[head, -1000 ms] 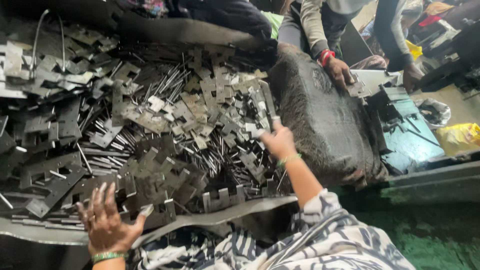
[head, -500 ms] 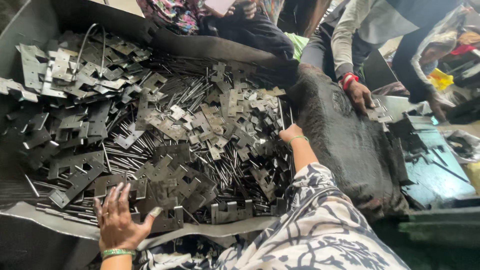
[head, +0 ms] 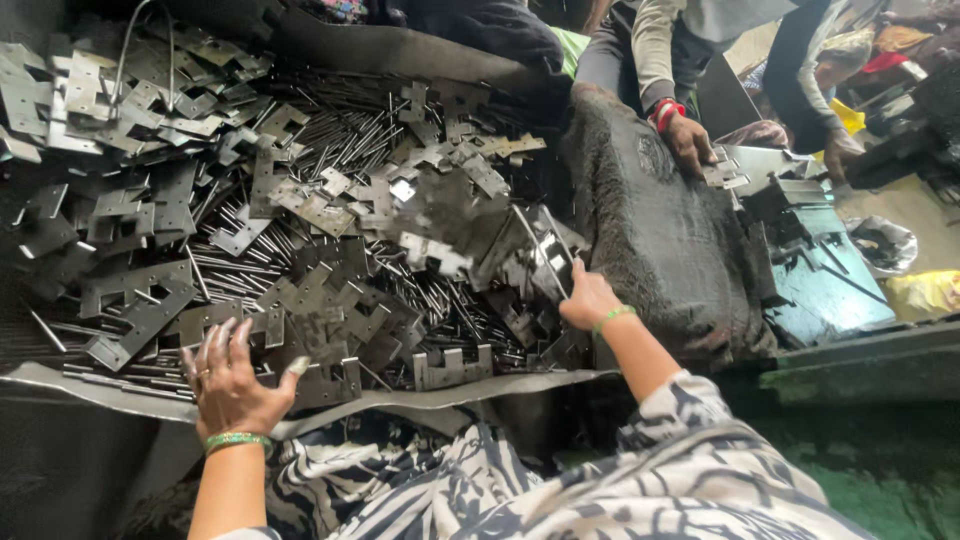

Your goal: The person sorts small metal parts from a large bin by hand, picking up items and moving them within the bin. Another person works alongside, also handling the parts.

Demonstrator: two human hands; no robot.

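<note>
floor: green, near right (head: 880, 490) | bench: blue metal, right (head: 840, 290) | sacking: dark, centre (head: 660, 230) | light: dim daylight

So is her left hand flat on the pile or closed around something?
Flat: the left hand lies fingers spread on the metal plates, gripping nothing.
</note>
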